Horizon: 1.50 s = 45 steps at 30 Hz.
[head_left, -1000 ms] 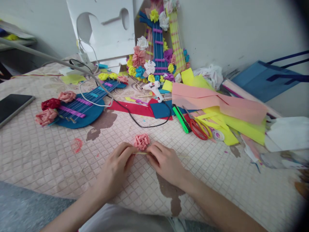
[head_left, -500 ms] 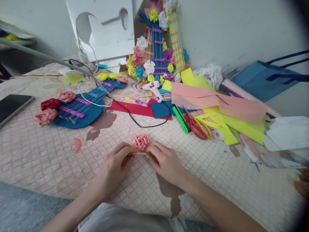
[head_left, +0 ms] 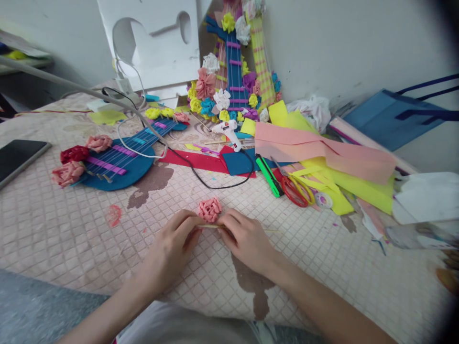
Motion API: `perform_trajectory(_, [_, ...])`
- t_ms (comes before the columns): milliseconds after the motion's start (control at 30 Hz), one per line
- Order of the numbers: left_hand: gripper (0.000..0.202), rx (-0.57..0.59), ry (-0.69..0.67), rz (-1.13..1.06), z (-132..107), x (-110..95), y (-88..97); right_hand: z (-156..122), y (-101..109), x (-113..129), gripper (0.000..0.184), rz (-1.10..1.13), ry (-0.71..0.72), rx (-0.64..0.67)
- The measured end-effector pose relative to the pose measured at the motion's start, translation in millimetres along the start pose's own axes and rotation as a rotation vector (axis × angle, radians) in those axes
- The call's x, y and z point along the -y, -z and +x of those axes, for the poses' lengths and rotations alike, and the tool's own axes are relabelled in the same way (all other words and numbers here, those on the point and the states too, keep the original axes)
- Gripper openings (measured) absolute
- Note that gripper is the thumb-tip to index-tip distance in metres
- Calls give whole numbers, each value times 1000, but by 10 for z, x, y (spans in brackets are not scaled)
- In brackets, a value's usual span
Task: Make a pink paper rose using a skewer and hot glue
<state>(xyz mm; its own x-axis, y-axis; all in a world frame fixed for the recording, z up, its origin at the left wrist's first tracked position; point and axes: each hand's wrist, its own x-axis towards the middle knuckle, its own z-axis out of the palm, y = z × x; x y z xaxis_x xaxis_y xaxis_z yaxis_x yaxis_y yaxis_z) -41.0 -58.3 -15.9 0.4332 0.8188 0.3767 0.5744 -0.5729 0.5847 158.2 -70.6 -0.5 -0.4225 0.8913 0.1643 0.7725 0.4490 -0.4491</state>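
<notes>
A pink paper flower [head_left: 210, 209] rests on a thin wooden stick [head_left: 211, 226] low over the quilted mat [head_left: 71, 239]. My left hand [head_left: 172, 248] pinches the stick's left end with closed fingers. My right hand [head_left: 247, 241] is closed on the stick just right of the flower. The stick's far end pokes out past my right hand.
A blue foam guitar [head_left: 118, 160] with paper roses lies at left, a phone [head_left: 17, 157] beyond it. Behind are a glue gun [head_left: 229, 131] with black cord, a green cutter [head_left: 269, 176], red scissors [head_left: 296, 188], foam sheets [head_left: 322, 153] and upright decorated guitars [head_left: 233, 62].
My fingers have shifted slightly on the stick; the flower has stayed in place between my hands.
</notes>
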Motion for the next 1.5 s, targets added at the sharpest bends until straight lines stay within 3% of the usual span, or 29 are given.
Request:
perform_trajectory(800, [13,30,97,-184,36,-68,-25,-7,-15,21,12,0,56,-49])
perform_trajectory(1100, [16,-15,-37,-62,-5,-48,-26,-12,-29,14,15,23,45,-49])
perform_trajectory(1300, [18,24,-157,-1,2,-50,-30,-13,-47,-2,12,47,42,-44])
perform_trajectory(1500, [19,27,-159,3,-10,-33,-23,-18,-46,10,10,53,35,-34])
